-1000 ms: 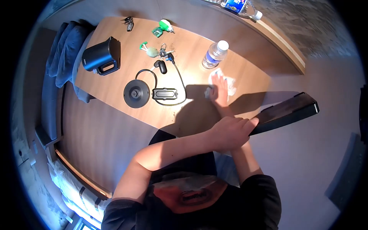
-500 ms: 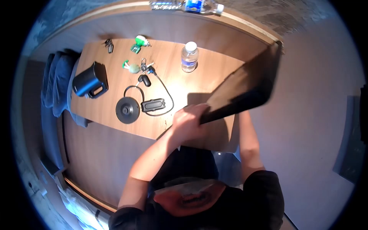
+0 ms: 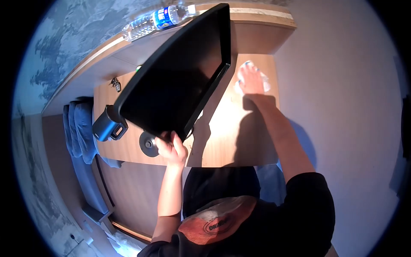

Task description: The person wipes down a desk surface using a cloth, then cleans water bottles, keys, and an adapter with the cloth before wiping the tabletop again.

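My left hand [image 3: 172, 149] grips the near lower corner of a black rectangular tray [image 3: 171, 81] with a raised rim. The tray is held tilted above the table, its dark inner face toward me. On the right part of the wooden table [image 3: 218, 147], my right hand [image 3: 253, 82] presses a white cloth [image 3: 266, 85] onto the surface, fingers over it. Blue marks show near the fingertips. Below the tray, a round black base [image 3: 148, 144] is partly covered by the tray and my left hand. A dark blue kettle [image 3: 108, 125] lies on its side to the left.
A clear plastic bottle [image 3: 160, 21] with a blue label lies on the ledge behind the table. Small black keys or a cable [image 3: 116, 85] sit at the back left. Dark blue fabric [image 3: 79, 130] hangs left of the table. The tray hides much of the tabletop.
The tray has swung left and up, now over the table's middle and left. My right hand has come out from behind it onto the table's right side with the cloth. My view has shifted.
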